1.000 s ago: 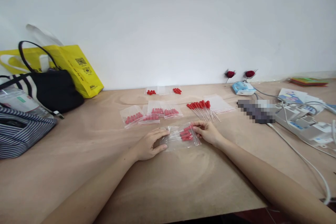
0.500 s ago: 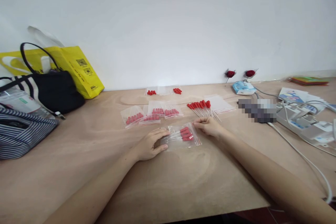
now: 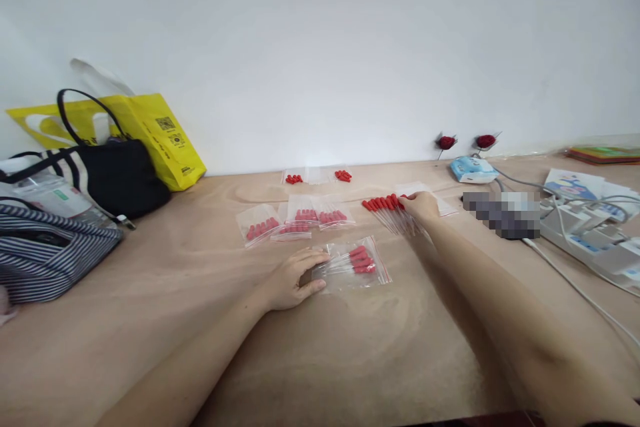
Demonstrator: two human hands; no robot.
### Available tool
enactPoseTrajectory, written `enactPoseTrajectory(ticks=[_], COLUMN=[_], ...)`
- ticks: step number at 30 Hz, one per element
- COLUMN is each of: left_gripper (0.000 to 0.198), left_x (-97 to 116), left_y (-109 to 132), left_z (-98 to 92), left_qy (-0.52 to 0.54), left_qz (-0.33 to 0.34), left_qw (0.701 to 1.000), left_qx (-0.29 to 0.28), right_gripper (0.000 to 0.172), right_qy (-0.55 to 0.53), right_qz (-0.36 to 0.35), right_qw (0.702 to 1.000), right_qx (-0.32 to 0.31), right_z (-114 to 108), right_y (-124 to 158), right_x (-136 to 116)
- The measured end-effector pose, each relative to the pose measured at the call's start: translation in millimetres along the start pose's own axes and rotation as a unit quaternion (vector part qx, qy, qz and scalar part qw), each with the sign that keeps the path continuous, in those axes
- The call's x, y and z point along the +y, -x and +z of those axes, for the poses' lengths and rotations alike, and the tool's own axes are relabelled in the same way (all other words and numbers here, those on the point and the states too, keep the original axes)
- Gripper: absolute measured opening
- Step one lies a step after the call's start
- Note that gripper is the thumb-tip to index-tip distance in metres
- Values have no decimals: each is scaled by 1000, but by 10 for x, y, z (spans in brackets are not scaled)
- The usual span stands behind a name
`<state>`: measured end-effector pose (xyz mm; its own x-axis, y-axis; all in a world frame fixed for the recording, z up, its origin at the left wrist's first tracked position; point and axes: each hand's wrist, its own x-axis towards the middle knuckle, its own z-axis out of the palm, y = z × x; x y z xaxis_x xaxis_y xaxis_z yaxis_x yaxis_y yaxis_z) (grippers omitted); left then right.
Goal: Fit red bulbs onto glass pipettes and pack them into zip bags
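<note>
A clear zip-lock bag (image 3: 345, 282) lies at the middle of the table, with several red-bulbed droppers (image 3: 364, 260) inside. My left hand (image 3: 295, 278) grips its left end between thumb and fingers. Farther back is a loose row of glass droppers (image 3: 381, 203), red bulbs pointing away. At the right end of that row, my right hand (image 3: 421, 205) pinches the red bulb of one dropper; the fingertips partly hide it. Several filled zip-lock bags (image 3: 260, 227) lie to the left of the row. An unfilled plastic bag (image 3: 445, 207) is partly behind my right hand.
Loose red bulbs (image 3: 343, 175) lie near the wall. On the left stand a yellow bag (image 3: 173, 153), a black handbag (image 3: 117, 177) and a striped pouch (image 3: 60, 260). To the right are a blue tissue pack (image 3: 473, 170), power strips (image 3: 595, 233) with cables, and two red flowers (image 3: 447, 142).
My right hand has left the opening of the bag and moved back to the dropper row, where it now pinches a dropper bulb. My left hand stays on the bag.
</note>
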<state>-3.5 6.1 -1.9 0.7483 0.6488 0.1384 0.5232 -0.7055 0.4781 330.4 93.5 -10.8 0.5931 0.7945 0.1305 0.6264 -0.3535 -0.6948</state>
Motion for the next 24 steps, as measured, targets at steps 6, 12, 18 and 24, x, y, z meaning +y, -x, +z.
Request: enactPoseTrajectory(ticks=[6, 12, 18, 24], left_gripper=[43, 42, 43, 42], left_x=[17, 5, -13, -1], left_y=[4, 3, 7, 3], left_z=[-2, -1, 7, 2], left_qy=[4, -4, -16, -12], left_qz=[-5, -6, -24, -11], left_qw=[1000, 1000, 1000, 1000], left_qx=[4, 0, -10, -4], right_gripper=[29, 43, 42, 46], right_qy=[-47, -355, -444, -475], right_qz=[-18, -92, -74, -29], right_qw=[998, 930, 887, 871], right_qx=[37, -31, -109, -123], right_z=[-265, -422, -234, -175], right_y=[-8, 521, 1023, 1112], right_x=[9, 66, 157, 164])
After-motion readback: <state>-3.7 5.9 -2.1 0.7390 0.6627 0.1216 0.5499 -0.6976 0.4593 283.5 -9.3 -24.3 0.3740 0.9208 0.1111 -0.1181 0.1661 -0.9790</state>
